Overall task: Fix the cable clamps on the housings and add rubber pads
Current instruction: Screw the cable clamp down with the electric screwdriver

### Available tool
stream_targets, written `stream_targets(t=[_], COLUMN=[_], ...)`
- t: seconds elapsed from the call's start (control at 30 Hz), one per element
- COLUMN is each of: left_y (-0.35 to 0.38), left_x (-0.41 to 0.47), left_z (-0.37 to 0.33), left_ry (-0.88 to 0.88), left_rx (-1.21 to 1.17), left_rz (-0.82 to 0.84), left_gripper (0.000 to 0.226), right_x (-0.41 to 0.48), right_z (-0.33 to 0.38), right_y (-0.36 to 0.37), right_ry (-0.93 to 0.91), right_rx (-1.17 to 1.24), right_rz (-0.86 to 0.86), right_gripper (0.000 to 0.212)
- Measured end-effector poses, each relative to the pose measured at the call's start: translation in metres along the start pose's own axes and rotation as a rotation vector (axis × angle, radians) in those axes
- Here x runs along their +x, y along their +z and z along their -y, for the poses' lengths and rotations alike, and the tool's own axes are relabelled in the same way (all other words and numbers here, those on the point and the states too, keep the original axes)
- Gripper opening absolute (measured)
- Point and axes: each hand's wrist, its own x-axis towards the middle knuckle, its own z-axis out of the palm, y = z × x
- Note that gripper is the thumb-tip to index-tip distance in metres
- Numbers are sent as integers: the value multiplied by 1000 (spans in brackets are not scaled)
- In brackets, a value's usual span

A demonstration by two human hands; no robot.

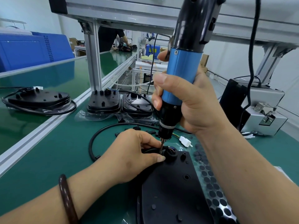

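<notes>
A black housing (171, 188) lies face down on the green bench in front of me. My right hand (192, 101) grips a blue-and-black electric screwdriver (181, 78) held upright, its bit down at the cable entry at the housing's far end. My left hand (134, 152) pinches the black cable (90, 143) and its clamp against the housing right beside the bit; the clamp itself is mostly hidden by my fingers. A sheet of round black rubber pads (213, 191) lies along the housing's right side. The cable ends in a white connector (185, 141).
Two more housings (103, 102) (137, 105) stand at the back of the bench, another (38, 99) on the conveyor to the left. Small black clamps (135, 128) lie loose behind my left hand. A grey screw feeder (265, 117) sits right. A person works far back.
</notes>
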Motion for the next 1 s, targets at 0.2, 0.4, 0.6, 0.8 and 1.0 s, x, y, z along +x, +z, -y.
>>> stream_targets(t=[0.2, 0.4, 0.6, 0.8, 1.0], left_y=[0, 0, -1, -1, 0], left_x=[-1, -1, 0, 0, -1], left_z=[0, -2, 0, 1, 1], left_ry=[-3, 9, -1, 14, 18], left_rx=[7, 15, 15, 64, 97], left_rz=[-9, -8, -9, 2, -1], left_gripper=[20, 21, 21, 18, 23], right_x=[0, 0, 0, -2, -3], right_z=[0, 0, -2, -2, -1], right_y=[-1, 0, 0, 1, -1], right_ry=[2, 2, 3, 19, -1], right_rx=[0, -19, -1, 20, 25], right_rz=[-3, -3, -8, 42, 26], right_gripper=[47, 39, 37, 33, 40])
